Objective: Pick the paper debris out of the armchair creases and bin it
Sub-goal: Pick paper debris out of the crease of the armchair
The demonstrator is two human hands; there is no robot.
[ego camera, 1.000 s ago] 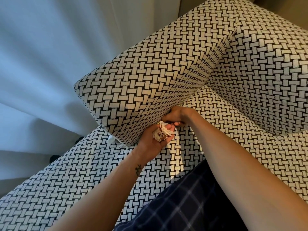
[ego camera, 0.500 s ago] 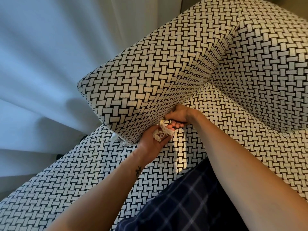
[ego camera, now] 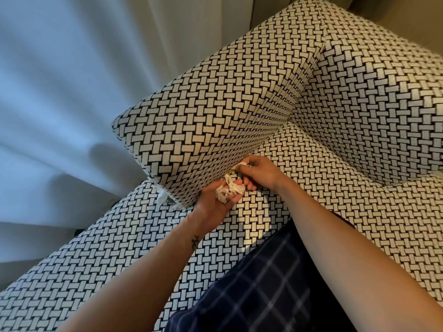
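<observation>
Right hand [ego camera: 260, 173] has pulled back from crease [ego camera: 271, 138], grip pinching a fresh scrap [ego camera: 240, 166] over left hand [ego camera: 213, 202] clutching the wad [ego camera: 229, 190]; scraps [ego camera: 161, 197] remain at armrest [ego camera: 215, 121] front, nothing binned, no bin visible.

armchair [ego camera: 359, 236] | black-white basketweave upholstery | paper debris [ego camera: 161, 198] wedged in crease under arm front | plaid-clad leg [ego camera: 263, 291] on seat

The left hand [ego camera: 217, 200] cups shredded paper [ego camera: 229, 189] beside the armchair [ego camera: 215, 121] crease; the right hand [ego camera: 260, 173] pinches a scrap [ego camera: 239, 166].
</observation>
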